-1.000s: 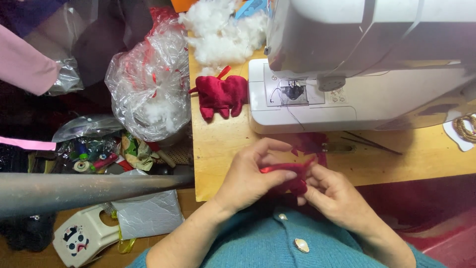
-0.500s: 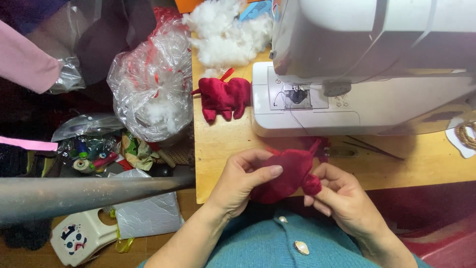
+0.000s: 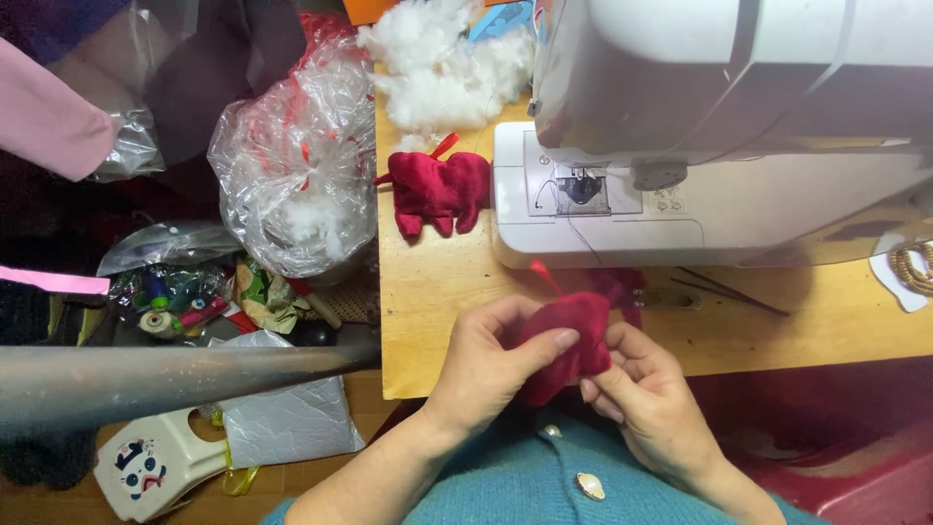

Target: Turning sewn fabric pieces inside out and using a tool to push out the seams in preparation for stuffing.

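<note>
head view. my left hand [image 3: 491, 365] and right hand [image 3: 646, 399] both gripped the red velvet piece [image 3: 567, 342] at the table [image 3: 437, 292] edge; since a second earlier it had bunched from flat into a rounded, fuller form, so the shaping seemed underway.

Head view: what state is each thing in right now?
Red fabric piece: held above the table edge, pinched by both hands.
Left hand: fingers closed on it.
Right hand: fingers closed on it.
Red toy: lying on the table.
Stuffing: loose pile.
Bag: crumpled.
</note>
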